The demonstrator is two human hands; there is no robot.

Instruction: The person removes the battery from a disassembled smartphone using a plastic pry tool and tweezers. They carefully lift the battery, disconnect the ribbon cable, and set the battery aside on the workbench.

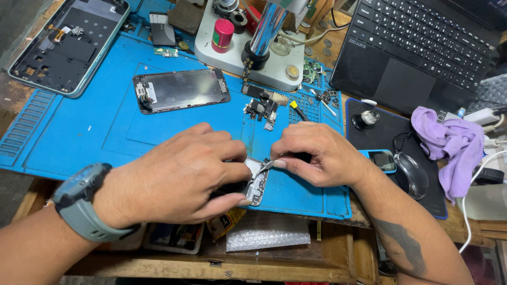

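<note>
your left hand [182,171] is curled down, fingers pressed onto a small metal phone part [257,183] at the near edge of the blue mat [79,142] on the table. your right hand [317,153] pinches tweezers [268,165], tip touching the part. an opened phone frame [182,89] lies farther back on the mat.

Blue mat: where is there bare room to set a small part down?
The blue mat is bare on its left, between the opened phone panel and the left hand. It is crowded by the loose boards under the microscope base, and where the right hand works with tweezers.
</note>
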